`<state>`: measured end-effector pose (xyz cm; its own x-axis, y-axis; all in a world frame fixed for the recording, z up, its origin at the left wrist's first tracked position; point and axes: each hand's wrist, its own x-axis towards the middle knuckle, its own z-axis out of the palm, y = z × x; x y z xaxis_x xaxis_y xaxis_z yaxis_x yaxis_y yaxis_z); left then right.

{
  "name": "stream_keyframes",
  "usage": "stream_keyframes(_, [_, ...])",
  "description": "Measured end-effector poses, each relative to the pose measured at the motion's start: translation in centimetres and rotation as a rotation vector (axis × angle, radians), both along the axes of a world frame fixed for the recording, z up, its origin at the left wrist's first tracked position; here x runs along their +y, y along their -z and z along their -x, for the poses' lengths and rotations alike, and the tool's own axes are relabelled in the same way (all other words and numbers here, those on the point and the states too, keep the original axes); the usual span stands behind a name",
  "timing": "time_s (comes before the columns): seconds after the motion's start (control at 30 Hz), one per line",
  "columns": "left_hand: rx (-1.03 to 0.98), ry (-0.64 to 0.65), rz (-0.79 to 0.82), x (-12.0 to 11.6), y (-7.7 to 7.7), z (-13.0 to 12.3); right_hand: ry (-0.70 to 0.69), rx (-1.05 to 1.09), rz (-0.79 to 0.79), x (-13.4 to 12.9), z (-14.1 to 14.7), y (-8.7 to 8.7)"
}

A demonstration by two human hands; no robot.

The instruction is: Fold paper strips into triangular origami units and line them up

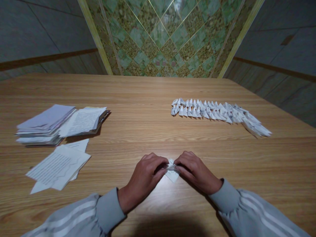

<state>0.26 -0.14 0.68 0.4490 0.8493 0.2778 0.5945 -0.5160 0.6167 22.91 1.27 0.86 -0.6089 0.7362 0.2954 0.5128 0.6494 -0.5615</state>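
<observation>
A small folded piece of white paper is held just above or against the table in front of me. My left hand pinches its left side between thumb and fingers. On the opposite side my right hand pinches it the same way, so the two hands nearly meet. The fingers partly cover the paper; a pointed lower part hangs out below them and a small tip shows above.
Two rows of folded paper pieces stand at the back right of the wooden table. Stacks of paper sheets lie at the left, with loose printed sheets nearer me. A patterned tile wall rises behind the table.
</observation>
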Motion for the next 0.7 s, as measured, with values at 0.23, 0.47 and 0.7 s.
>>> stream_keyframes(0.23, [0.035, -0.052, 0.068, 0.2, 0.0, -0.1, 0.063, -0.018, 0.061, 0.0, 0.5, 0.6])
stream_keyframes(0.47, [0.093, 0.008, 0.019, 0.4, 0.2, -0.2, 0.174, -0.097, 0.001, 0.0, 1.1, 0.5])
stream_keyframes(0.7, [0.208, 0.088, -0.181, 0.6, 0.8, -0.2, 0.217, -0.187, -0.107, -0.1, 1.4, 0.7])
